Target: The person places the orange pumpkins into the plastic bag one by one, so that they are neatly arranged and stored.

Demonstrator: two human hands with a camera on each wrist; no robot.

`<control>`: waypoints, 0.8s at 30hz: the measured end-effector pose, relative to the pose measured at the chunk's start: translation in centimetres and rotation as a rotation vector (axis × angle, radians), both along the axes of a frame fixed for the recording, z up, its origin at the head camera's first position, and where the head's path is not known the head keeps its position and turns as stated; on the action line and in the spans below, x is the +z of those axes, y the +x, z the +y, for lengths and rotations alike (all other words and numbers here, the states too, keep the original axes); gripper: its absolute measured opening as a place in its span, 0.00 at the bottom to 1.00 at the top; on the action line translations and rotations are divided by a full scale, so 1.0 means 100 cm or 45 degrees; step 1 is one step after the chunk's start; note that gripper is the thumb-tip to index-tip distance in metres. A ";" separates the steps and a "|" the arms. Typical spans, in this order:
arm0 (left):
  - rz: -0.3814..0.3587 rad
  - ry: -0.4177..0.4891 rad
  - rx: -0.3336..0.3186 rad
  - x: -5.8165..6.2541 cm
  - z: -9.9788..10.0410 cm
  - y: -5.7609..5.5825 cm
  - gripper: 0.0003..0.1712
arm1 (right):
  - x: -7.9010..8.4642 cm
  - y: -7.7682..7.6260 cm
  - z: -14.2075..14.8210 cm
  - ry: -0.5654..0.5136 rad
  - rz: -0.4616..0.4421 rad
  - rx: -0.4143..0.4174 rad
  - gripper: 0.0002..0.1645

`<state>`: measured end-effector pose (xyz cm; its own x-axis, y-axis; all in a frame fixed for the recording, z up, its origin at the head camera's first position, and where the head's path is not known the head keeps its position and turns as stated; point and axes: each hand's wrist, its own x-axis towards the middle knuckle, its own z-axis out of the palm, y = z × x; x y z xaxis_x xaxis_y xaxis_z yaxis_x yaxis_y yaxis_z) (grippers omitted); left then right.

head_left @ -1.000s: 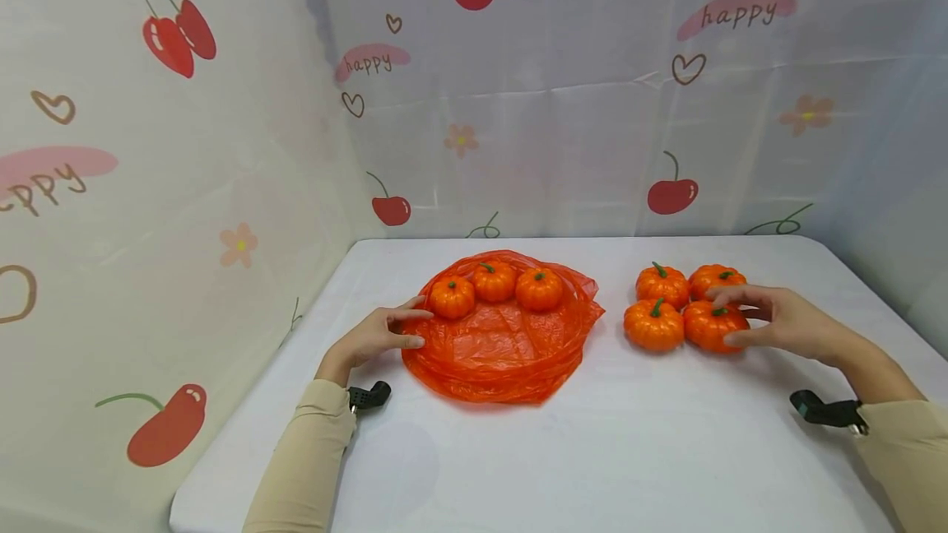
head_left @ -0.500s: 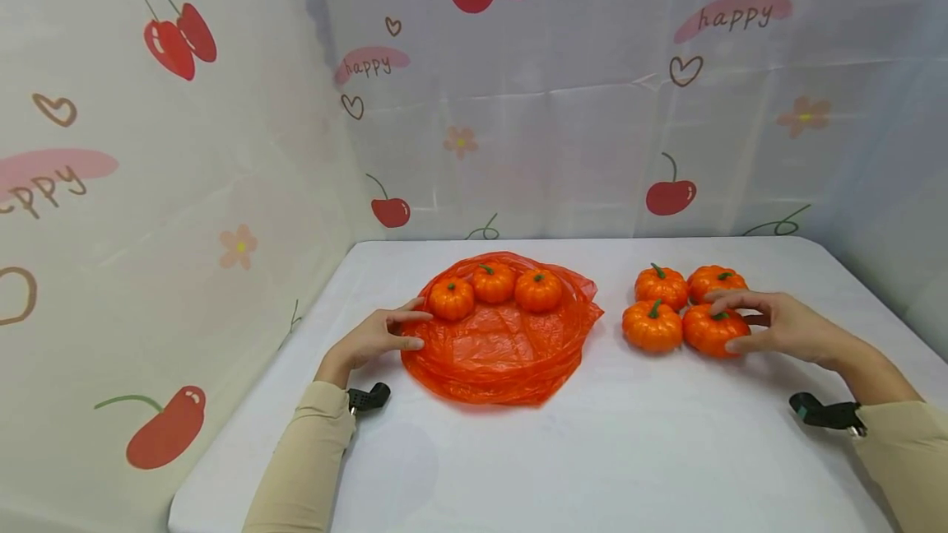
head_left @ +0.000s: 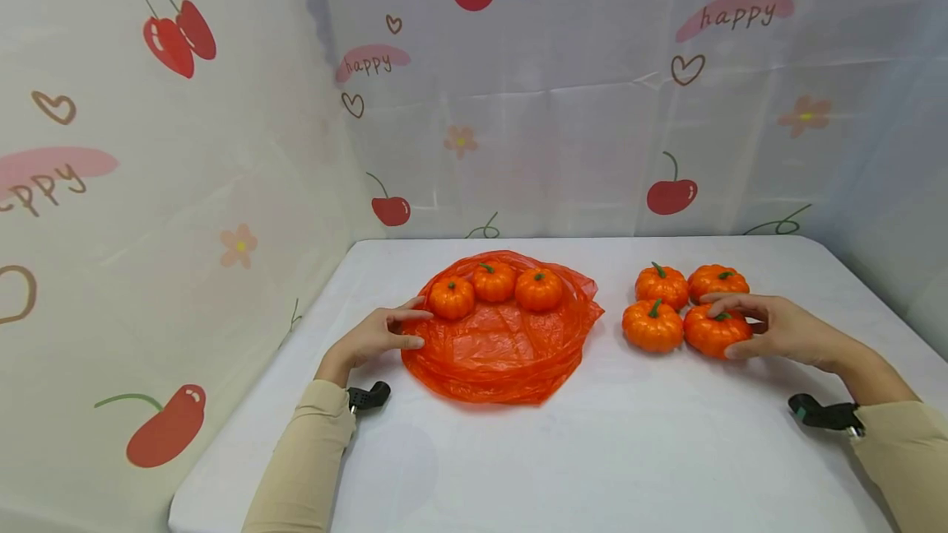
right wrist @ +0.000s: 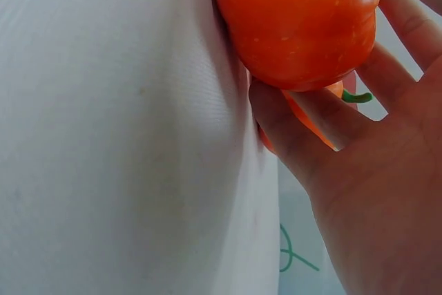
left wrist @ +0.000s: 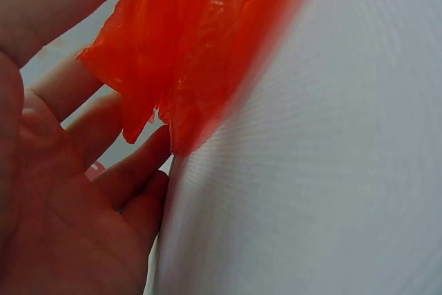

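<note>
In the head view, an orange-red plastic bag [head_left: 496,352] lies spread on the table, its rim rolled outward. Three small orange pumpkins with green stems sit along its far side, the middle one [head_left: 494,281] furthest back. My left hand [head_left: 374,333] rests at the bag's left rim, thumb and fingers apart; up close, the crinkled plastic [left wrist: 200,39] hangs beside its loose fingers. On the right, my right hand [head_left: 788,329] holds the front right pumpkin [head_left: 713,334] of a cluster, fingers over its top and thumb at its near side. The right wrist view shows fingers around this pumpkin [right wrist: 297,22].
Beside the held pumpkin stand a front left pumpkin [head_left: 652,327], a back left one [head_left: 662,286] and a back right one [head_left: 715,280], close together. The white table [head_left: 563,459] is bounded at the back and left by a cherry-printed curtain [head_left: 548,146].
My right hand has settled slightly lower and closer around the front right pumpkin. The left hand, bag and other pumpkins stay where they were.
</note>
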<state>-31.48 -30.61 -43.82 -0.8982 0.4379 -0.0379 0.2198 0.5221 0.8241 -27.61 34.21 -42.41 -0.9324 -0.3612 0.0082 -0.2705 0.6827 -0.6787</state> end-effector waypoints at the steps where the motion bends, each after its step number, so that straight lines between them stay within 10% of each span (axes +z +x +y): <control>1: -0.001 0.001 0.001 0.000 0.000 0.000 0.31 | 0.000 0.000 0.001 0.005 0.003 0.000 0.31; 24: -0.018 0.021 0.002 0.000 0.000 0.000 0.31 | 0.035 0.009 0.001 -0.077 0.064 -0.007 0.30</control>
